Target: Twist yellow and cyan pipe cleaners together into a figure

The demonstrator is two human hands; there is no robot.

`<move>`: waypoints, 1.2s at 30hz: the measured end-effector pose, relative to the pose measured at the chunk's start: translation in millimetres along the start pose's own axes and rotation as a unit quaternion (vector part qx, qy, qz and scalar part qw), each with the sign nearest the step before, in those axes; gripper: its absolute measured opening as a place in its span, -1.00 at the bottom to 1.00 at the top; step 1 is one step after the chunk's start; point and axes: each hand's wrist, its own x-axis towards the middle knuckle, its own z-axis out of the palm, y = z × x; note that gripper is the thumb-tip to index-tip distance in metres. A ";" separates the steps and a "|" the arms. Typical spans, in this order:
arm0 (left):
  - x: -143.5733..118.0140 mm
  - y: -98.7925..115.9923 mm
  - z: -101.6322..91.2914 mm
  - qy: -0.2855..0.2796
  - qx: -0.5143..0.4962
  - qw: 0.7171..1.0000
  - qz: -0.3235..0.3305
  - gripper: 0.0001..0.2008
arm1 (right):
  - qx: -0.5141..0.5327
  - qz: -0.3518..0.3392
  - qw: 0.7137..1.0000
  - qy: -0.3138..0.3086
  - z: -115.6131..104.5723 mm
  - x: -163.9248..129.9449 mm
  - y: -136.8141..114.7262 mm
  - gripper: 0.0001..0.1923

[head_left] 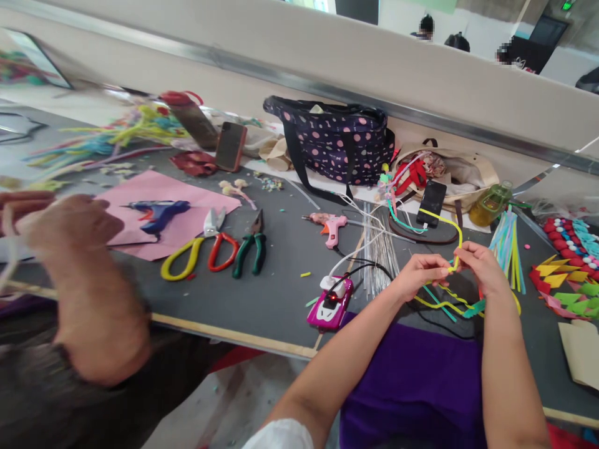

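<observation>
My left hand (425,274) and my right hand (485,267) meet over the right part of the table, fingers pinched together. Both grip a yellow pipe cleaner (449,223), whose free end rises and bends to the left above the fingers. Below the hands hang more yellow and teal pipe cleaners (435,304), partly hidden by my fingers and right wrist. Just left of them lies a bundle of thin metal wires (380,262). A phone (432,203) rests behind my hands, and a bunch of pastel strips (510,240) is to their right.
A co-worker's blurred arm (98,287) reaches in from the left. A pink glue gun (331,227), a pink power strip (330,304) with cords, scissors (216,240), pliers (249,246) and a blue glue gun (163,215) lie on the table. A dark patterned bag (327,140) stands behind.
</observation>
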 end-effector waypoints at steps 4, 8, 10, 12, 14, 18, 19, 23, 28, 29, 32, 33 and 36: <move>-0.7 1.5 0.3 -0.009 -0.005 1.000 -0.008 -0.66 | -0.074 -0.023 0.995 -0.065 4.4 13.2 -20.4 -0.70; -0.2 -0.1 0.0 -0.006 -0.007 1.000 -0.022 -0.65 | -0.140 -0.046 0.984 -0.098 15.8 21.5 -40.7 -0.75; 0.4 -1.4 -0.2 0.003 -0.011 0.999 -0.030 -0.65 | -0.232 -0.084 0.963 -0.107 23.8 21.3 -50.4 -0.80; 0.9 -2.1 -0.5 0.012 -0.011 0.999 -0.034 -0.65 | -0.352 -0.142 0.920 -0.097 33.2 17.5 -59.8 -0.84; 1.5 -1.8 -1.0 0.021 -0.013 0.999 -0.032 -0.66 | -0.438 -0.193 0.875 -0.072 42.7 10.8 -67.8 -0.87; 2.7 0.3 -1.7 0.045 -0.039 0.998 -0.024 -0.73 | -0.495 -0.269 0.825 -0.039 52.8 -5.3 -71.4 -0.87; 3.0 0.3 -1.5 0.051 -0.045 0.997 -0.024 -0.75 | -0.489 -0.282 0.825 -0.027 52.6 -8.6 -68.5 -0.86; 4.9 -3.7 0.1 0.059 -0.053 0.996 -0.041 -0.78 | -0.393 -0.315 0.863 0.029 46.3 -15.4 -44.7 -0.83; 7.9 -11.8 -0.9 0.090 -0.029 0.994 -0.046 -0.81 | -0.320 -0.346 0.873 0.126 45.4 -17.9 -15.5 -0.82; 8.5 -13.0 -1.6 0.092 -0.027 0.994 -0.047 -0.82 | -0.310 -0.344 0.875 0.144 46.5 -18.9 -12.4 -0.81; 9.8 -15.2 -3.8 0.107 -0.039 0.992 -0.047 -0.80 | -0.280 -0.340 0.880 0.180 50.2 -23.1 -7.1 -0.80; 10.1 -15.7 -4.4 0.113 -0.048 0.991 -0.047 -0.78 | -0.272 -0.341 0.880 0.187 51.5 -24.8 -5.8 -0.80; 10.5 -16.2 -6.4 0.126 -0.081 0.987 -0.050 -0.77 | -0.251 -0.341 0.882 0.208 55.3 -29.9 -1.1 -0.83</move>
